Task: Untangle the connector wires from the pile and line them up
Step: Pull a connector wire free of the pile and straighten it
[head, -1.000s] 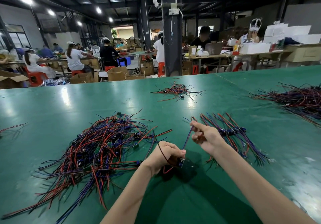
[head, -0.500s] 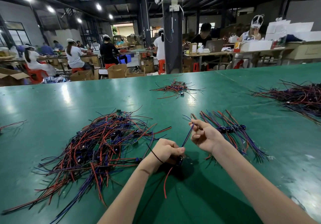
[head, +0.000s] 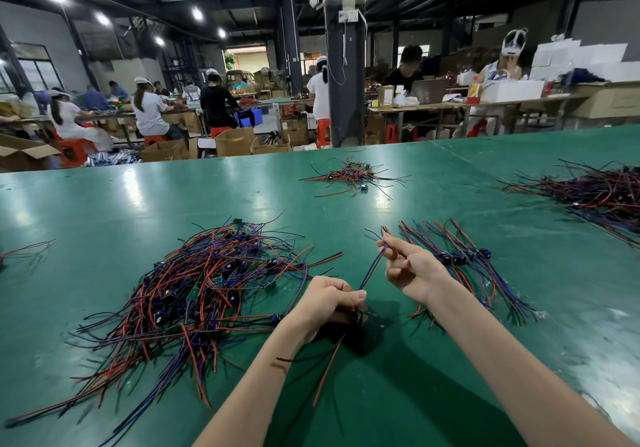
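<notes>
Left hand (head: pixel 329 299), right hand (head: pixel 412 270) on one connector wire (head: pixel 372 270)

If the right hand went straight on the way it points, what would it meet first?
The right hand points away, leftward: bare table first, then probably the small far wire pile; depth unclear.

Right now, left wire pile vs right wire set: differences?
The left pile is tangled, wires crossing every way; the right set lies roughly parallel, connectors in a row. The left pile is larger than the right set. Both hold red and blue wires on the green table.
</notes>
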